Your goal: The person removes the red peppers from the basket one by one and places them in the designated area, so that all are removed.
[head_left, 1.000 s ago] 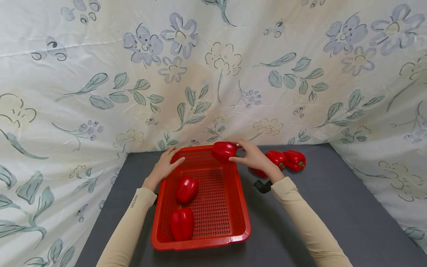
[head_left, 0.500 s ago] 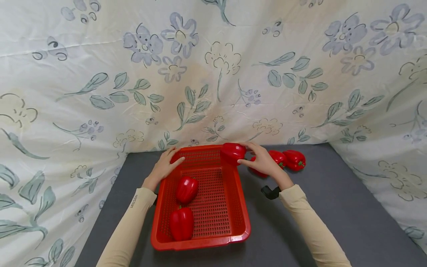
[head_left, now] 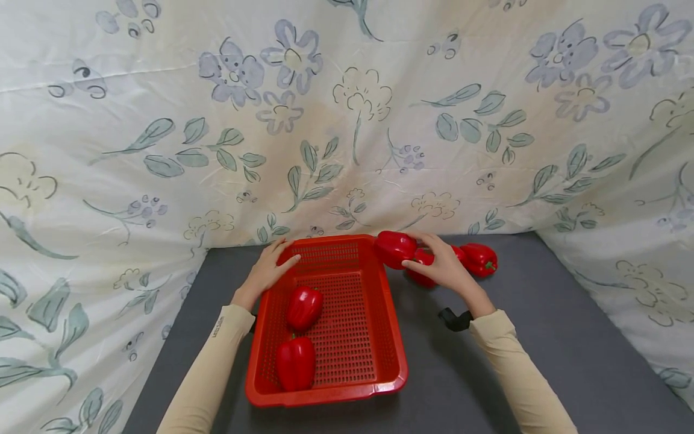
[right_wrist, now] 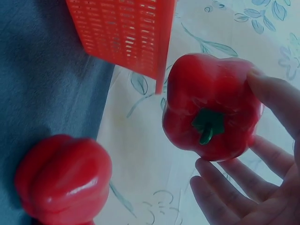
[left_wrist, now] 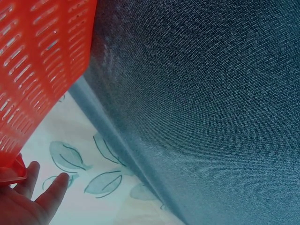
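Observation:
In the head view, my right hand holds a red bell pepper by its side, just off the back right corner of the red basket. The right wrist view shows this pepper with its green stem facing the camera, thumb on one side and fingers under the other. My left hand rests on the basket's back left rim, thumb spread over the inside. Its fingers reach straight past the rim in the left wrist view. Two peppers, one behind and one in front, lie inside the basket.
To the right of the basket, a pepper lies partly hidden behind the right hand. Another pepper lies farther right, with one more half covered between them. The dark grey table ends at a floral cloth at the back.
My right hand has moved right with its pepper, from over the basket's back right corner to just outside it. The left hand and the basket stay put.

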Available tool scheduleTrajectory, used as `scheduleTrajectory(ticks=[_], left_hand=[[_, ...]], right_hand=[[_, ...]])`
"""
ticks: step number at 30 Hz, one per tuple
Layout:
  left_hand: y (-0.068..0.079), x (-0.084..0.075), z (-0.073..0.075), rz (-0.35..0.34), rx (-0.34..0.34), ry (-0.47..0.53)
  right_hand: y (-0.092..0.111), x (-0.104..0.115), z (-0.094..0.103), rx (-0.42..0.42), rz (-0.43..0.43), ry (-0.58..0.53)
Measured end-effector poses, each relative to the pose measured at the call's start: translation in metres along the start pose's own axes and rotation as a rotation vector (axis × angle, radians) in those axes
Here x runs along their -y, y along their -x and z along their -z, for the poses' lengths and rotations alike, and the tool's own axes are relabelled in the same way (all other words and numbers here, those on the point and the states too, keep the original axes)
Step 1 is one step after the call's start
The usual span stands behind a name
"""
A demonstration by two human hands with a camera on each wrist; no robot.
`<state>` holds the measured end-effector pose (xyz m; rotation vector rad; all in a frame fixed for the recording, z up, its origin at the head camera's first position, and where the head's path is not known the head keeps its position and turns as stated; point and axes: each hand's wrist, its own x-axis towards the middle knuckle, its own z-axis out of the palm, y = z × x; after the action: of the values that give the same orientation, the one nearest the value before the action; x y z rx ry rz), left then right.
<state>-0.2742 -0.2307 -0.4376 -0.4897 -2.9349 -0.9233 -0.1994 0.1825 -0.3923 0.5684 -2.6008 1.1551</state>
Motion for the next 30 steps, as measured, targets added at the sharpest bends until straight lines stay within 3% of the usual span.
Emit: scheduleTrajectory(ticks=[22, 30], left_hand=[[-0.001, 0.001, 0.000, -0.006, -0.007, -0.001], [0.001, -0.001, 0.000, 0.001, -0.004, 0.004]], right_hand=[[0.041, -0.029, 0.026, -0.102, -0.114, 0.095], [0.056, -0.041, 0.033, -0.144, -0.108, 0.093]])
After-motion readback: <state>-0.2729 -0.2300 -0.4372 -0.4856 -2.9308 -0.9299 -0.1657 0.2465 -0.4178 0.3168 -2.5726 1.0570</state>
